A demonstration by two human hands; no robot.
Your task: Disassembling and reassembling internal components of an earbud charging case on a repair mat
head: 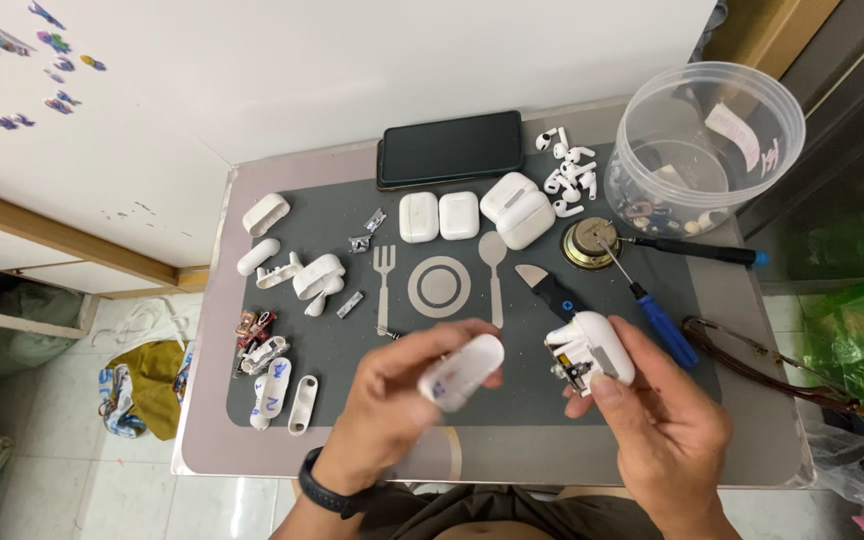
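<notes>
My left hand [397, 400] grips a white plastic shell piece [464, 370] of an earbud case, held above the grey placemat [652, 300]. My right hand [667, 425] holds the other part of the case [592, 352], its open side turned up so that a small circuit board and metal parts show. The two pieces sit a short gap apart, near the front of the mat. A black band is on my left wrist.
On the mat lie closed white earbud cases [438, 216], loose earbuds [567, 165], broken shell parts [304, 275], a small round speaker [590, 242], two blue-handled screwdrivers [662, 322] and a pry tool [547, 288]. A black phone [450, 148] and a clear plastic tub [702, 150] stand at the back.
</notes>
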